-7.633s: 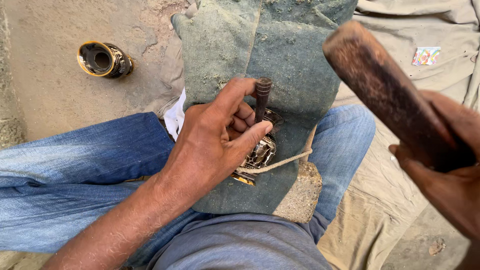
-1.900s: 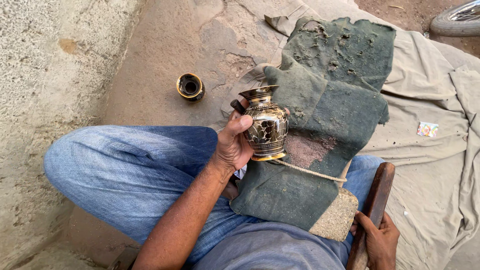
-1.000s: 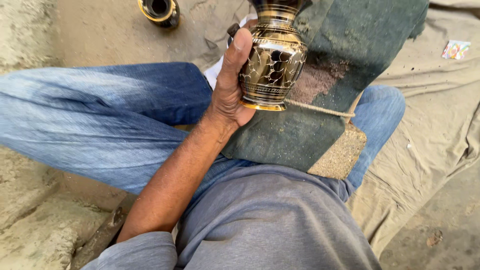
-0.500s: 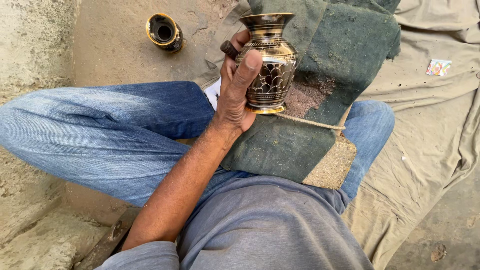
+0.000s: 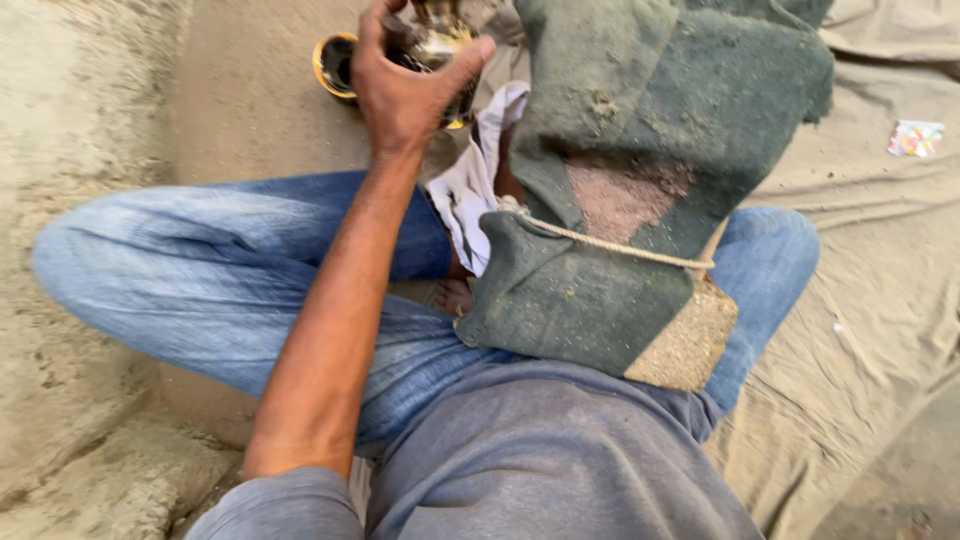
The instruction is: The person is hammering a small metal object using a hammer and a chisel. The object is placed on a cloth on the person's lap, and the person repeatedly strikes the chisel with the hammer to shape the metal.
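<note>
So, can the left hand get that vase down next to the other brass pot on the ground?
Probably yes. The left hand grips the vase right beside the brass pot, and nothing visible lies between them.

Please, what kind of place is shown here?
Probably an informal metal-craft workplace on the ground. The person sits cross-legged on a cloth sheet, a rope-tied green pad lies across the lap, and the left hand holds a brass vase near another brass piece.
</note>
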Tool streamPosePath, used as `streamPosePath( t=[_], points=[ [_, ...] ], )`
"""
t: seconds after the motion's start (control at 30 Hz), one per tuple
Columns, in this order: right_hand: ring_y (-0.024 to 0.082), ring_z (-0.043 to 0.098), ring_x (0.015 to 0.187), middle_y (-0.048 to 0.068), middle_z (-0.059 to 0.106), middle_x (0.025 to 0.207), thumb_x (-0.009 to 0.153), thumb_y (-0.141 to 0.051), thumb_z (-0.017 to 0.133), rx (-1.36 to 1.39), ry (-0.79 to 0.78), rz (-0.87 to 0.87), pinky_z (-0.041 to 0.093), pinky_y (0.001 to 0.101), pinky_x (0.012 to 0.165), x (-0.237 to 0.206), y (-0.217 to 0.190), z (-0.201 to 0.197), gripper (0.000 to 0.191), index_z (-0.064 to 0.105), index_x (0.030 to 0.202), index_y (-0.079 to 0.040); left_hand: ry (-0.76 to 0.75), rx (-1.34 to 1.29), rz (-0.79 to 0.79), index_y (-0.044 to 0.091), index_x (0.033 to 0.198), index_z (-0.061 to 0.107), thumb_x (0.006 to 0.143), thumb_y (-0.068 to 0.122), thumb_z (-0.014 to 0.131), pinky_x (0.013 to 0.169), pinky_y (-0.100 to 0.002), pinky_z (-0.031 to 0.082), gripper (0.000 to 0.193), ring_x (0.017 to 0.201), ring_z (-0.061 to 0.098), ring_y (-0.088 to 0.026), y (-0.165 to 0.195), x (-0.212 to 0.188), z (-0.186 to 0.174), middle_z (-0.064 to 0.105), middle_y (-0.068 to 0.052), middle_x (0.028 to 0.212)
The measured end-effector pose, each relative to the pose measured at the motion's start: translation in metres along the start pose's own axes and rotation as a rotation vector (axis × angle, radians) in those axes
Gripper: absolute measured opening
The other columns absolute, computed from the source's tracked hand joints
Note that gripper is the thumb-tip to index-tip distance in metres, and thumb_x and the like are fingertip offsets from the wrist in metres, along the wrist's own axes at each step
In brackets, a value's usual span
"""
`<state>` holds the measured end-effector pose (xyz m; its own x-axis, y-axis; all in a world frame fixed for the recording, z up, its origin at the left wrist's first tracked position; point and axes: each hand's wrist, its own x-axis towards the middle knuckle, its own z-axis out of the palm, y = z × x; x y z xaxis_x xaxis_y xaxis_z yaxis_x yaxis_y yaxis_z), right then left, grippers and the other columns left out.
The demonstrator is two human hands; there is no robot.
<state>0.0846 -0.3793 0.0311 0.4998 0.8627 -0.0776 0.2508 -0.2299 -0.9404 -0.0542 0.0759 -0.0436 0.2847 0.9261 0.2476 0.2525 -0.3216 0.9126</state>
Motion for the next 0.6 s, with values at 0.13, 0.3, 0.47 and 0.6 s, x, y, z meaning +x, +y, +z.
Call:
streamPosePath(
  t=[0.13, 0.3, 0.47, 0.6],
  points=[
    [0.029, 0.075, 0.1, 0.021, 0.073, 0.111, 0.092, -0.014, 0.07, 0.097, -0.062, -0.041, 0.064, 0.0403, 0.084, 0.005, 0.02, 0.001, 0.039, 0.065, 0.127, 0.003, -0.026, 0.273, -0.054, 0.005, 0.138, 0.046, 0.056, 0.039, 0.107, 0.088, -0.043, 0.057, 0.108, 0.098, 0.072, -0.032, -0.009, 0.009, 0.008, 0.073, -0.016, 0.107],
    [0.03, 0.075, 0.1, 0.021, 0.073, 0.111, 0.092, -0.014, 0.069, 0.244, -0.183, -0.103, 0.065, 0.0405, 0.084, 0.023, 0.044, -0.011, 0.038, 0.065, 0.126, 0.003, -0.03, 0.152, -0.038, 0.009, 0.141, 0.045, 0.064, 0.023, 0.098, 0.094, -0.045, 0.056, 0.094, 0.111, 0.07, -0.037, 0.006, 0.013, 0.02, 0.072, -0.016, 0.118],
    [0.03, 0.076, 0.101, 0.021, 0.073, 0.111, 0.093, -0.013, 0.068, 0.331, -0.287, -0.123, 0.066, 0.0406, 0.084, -0.003, 0.074, -0.026, 0.037, 0.064, 0.126, 0.003, -0.115, 0.361, -0.053, 0.006, 0.135, 0.053, 0.058, 0.018, 0.098, 0.107, -0.05, 0.041, 0.09, 0.123, 0.057, -0.037, 0.014, 0.009, 0.02, 0.065, -0.018, 0.129],
    [0.03, 0.076, 0.101, 0.021, 0.073, 0.111, 0.094, -0.013, 0.067, 0.358, -0.344, -0.168, 0.066, 0.0407, 0.084, -0.013, 0.098, -0.032, 0.036, 0.064, 0.126, 0.003, -0.149, 0.732, -0.112, 0.004, 0.138, 0.057, 0.055, 0.007, 0.09, 0.11, -0.049, 0.04, 0.089, 0.13, 0.046, -0.042, -0.007, -0.002, 0.007, 0.047, -0.022, 0.147]
  ],
)
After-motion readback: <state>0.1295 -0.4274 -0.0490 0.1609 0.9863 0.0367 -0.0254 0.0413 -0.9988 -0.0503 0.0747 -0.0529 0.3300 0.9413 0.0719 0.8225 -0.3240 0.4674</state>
